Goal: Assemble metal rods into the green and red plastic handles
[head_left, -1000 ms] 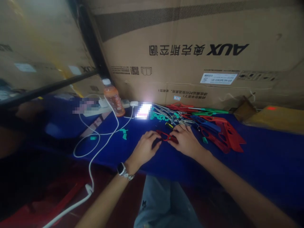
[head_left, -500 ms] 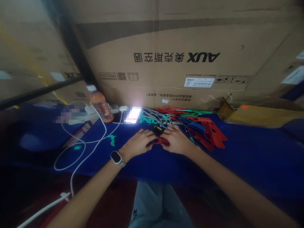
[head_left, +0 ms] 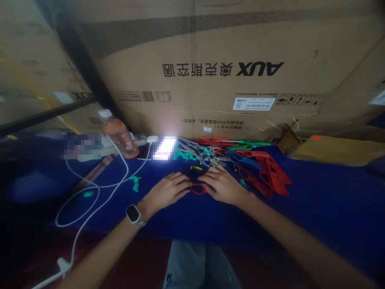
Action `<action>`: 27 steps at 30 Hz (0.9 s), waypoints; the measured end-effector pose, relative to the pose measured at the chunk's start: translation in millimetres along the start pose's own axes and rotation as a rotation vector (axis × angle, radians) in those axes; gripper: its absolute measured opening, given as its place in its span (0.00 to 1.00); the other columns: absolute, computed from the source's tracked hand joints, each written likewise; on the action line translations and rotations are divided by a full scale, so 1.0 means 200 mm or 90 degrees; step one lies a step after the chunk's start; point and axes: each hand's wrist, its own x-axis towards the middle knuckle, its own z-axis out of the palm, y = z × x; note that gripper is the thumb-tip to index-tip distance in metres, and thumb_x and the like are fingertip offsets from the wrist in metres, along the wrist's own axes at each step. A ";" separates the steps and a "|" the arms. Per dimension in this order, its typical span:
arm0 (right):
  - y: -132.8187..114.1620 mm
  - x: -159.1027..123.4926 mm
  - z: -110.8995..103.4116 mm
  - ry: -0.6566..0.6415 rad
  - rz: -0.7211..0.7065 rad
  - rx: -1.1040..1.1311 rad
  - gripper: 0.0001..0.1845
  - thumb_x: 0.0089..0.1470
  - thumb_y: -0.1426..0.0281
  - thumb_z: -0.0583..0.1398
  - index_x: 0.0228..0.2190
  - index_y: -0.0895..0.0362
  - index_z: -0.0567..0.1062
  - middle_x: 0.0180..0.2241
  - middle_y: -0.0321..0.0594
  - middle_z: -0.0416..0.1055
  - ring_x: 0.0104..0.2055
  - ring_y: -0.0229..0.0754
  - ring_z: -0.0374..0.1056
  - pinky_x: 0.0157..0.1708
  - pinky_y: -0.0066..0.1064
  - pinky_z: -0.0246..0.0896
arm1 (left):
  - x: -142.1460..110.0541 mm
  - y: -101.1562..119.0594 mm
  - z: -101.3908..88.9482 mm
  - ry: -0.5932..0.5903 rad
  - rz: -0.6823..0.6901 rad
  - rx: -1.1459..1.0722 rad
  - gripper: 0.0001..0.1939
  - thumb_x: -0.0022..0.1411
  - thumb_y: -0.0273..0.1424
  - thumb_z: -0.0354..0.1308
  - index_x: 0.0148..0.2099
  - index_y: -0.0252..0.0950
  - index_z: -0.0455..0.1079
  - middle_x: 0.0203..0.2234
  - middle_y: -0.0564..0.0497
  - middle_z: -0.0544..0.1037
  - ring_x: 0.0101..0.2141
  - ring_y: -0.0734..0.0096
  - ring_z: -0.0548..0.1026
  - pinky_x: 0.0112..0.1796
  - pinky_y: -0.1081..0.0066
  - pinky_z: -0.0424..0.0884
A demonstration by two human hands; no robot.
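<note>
Low over the blue-covered table, a red plastic piece with an oval, ring-like opening point(head_left: 198, 194) spans the space between my two hands. My left hand point(head_left: 170, 188), a watch on its wrist, pinches the piece's left end. At the other end, the fingers of my right hand point(head_left: 224, 186) are closed on it and hide part of it. Just beyond my fingertips lies a small yellow-and-black object point(head_left: 197, 168). Thin metal and wire parts point(head_left: 215, 158) are heaped behind my right hand, with small green plastic pieces point(head_left: 186, 155) beside them.
Red plastic shells point(head_left: 275, 176) and a blue one point(head_left: 245, 159) lie right of the heap. A lit screen point(head_left: 165, 148), an orange drink bottle point(head_left: 120, 136) and a looping white cable point(head_left: 98, 188) are on the left. A large cardboard box point(head_left: 210, 44) stands behind; a yellow package point(head_left: 333, 150) lies far right.
My hands have come slightly apart and my left fingers have straightened, showing more of the red piece's opening and the yellow-and-black object. The view has shifted slightly.
</note>
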 end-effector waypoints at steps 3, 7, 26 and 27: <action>-0.01 -0.02 0.00 -0.007 0.006 0.058 0.09 0.60 0.67 0.61 0.41 0.54 0.79 0.45 0.41 0.77 0.47 0.46 0.69 0.49 0.40 0.55 | 0.01 -0.01 0.01 -0.021 0.020 0.013 0.13 0.73 0.31 0.49 0.51 0.38 0.73 0.43 0.48 0.77 0.44 0.64 0.75 0.48 0.63 0.72; -0.02 -0.05 0.02 -0.019 0.039 0.061 0.17 0.59 0.56 0.63 0.42 0.54 0.79 0.44 0.43 0.75 0.46 0.46 0.69 0.48 0.40 0.56 | 0.02 -0.01 0.02 -0.020 -0.036 -0.026 0.12 0.72 0.31 0.50 0.52 0.38 0.72 0.44 0.47 0.76 0.45 0.63 0.75 0.49 0.62 0.71; 0.03 0.04 -0.05 0.171 0.181 0.004 0.16 0.62 0.66 0.59 0.51 0.53 0.73 0.44 0.41 0.80 0.42 0.47 0.76 0.44 0.38 0.68 | 0.09 -0.13 -0.04 0.300 -0.226 -0.320 0.07 0.64 0.34 0.63 0.42 0.39 0.80 0.31 0.50 0.79 0.31 0.70 0.75 0.36 0.69 0.72; 0.08 0.05 -0.07 0.202 0.207 0.015 0.17 0.61 0.67 0.60 0.51 0.52 0.72 0.43 0.41 0.80 0.43 0.48 0.76 0.44 0.39 0.68 | 0.14 -0.16 -0.04 0.315 -0.248 -0.343 0.07 0.62 0.34 0.64 0.41 0.39 0.80 0.31 0.50 0.80 0.31 0.70 0.75 0.36 0.69 0.72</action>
